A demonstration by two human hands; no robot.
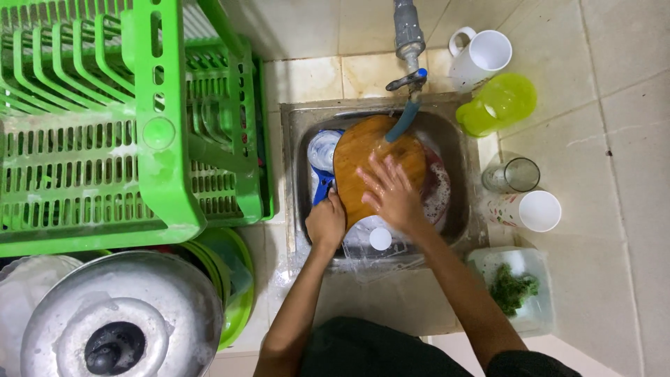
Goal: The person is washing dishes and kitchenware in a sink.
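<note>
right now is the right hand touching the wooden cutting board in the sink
Touching. The head view shows the right hand pressed flat, fingers spread, on the wooden cutting board under the tap's water, no gap visible.

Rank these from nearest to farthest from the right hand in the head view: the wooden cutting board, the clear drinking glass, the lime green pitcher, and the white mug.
1. Wooden cutting board: under the right hand, in the sink.
2. Clear drinking glass: on the counter right of the sink.
3. Lime green pitcher: farther back on the right.
4. White mug: behind the pitcher, by the wall.
</note>
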